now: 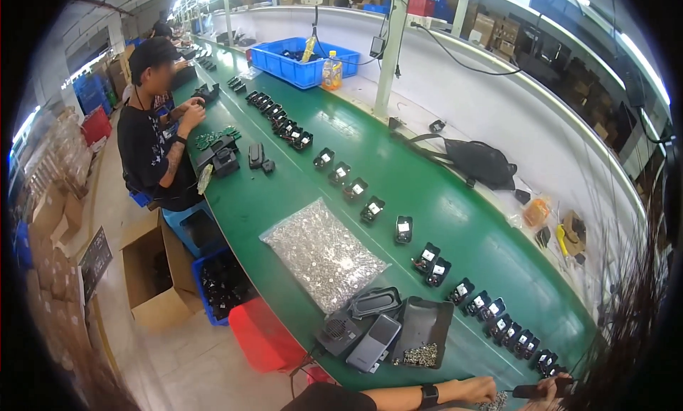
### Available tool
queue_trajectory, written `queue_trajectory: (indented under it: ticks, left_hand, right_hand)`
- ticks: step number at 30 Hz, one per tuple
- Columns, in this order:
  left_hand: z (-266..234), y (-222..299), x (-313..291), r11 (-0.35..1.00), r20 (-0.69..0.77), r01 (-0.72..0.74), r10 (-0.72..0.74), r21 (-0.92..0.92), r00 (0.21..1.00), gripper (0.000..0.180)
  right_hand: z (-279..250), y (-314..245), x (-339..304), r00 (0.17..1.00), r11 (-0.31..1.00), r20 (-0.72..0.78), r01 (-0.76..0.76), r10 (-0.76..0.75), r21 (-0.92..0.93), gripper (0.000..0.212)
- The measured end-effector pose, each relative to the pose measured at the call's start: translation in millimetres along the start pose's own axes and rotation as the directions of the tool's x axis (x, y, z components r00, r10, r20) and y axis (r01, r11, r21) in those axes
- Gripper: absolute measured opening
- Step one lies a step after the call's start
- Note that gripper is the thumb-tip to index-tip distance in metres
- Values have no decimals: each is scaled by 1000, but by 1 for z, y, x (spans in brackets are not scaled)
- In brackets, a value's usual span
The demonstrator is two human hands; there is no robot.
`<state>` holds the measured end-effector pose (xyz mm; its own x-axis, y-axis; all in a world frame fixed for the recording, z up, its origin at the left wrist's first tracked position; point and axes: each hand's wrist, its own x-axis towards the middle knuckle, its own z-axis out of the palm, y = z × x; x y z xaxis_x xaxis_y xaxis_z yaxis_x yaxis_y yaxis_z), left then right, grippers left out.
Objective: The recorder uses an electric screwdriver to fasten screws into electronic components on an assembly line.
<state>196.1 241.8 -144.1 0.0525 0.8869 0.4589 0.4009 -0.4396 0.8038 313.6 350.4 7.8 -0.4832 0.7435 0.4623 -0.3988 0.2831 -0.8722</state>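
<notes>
At the lower edge, my left hand (478,389), with a dark watch on its wrist, has its fingers curled together over a small heap of metal screws (492,402). Whatever the fingertips pinch is too small to make out. To its right, my right hand (549,392) grips a black rod-shaped tool (527,392), cut off in part by the frame's rim. Beyond the hands lies a black tray (425,326) with small metal parts (421,355) in its near end. Beside it are a grey plastic housing (375,342) and a black housing (338,333).
A row of small black units (404,230) runs along the green bench (299,190). A clear bag of metal parts (324,258) lies left of it. A co-worker (153,126) handles a part at the far left. A blue bin (284,61) and black bag (473,162) lie along the back.
</notes>
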Motion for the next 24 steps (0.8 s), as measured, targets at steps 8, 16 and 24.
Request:
queue_trajectory:
  ticks: [8, 16, 24]
  left_hand:
    - [-20, 3, 14, 999, -532, 31, -47, -39, 846, 16]
    - [-52, -15, 7, 337, -324, -105, -703, -936, 633, 21]
    - [-45, -10, 10, 365, -269, 16, -714, -931, 646, 21]
  right_hand:
    - [-31, 20, 11, 1000, 985, -8, 20, -19, 174, 23]
    - [12, 57, 35, 998, 826, -49, 5, 28, 564, 30]
    - [28, 61, 28, 925, 844, -341, 43, 169, 535, 18]
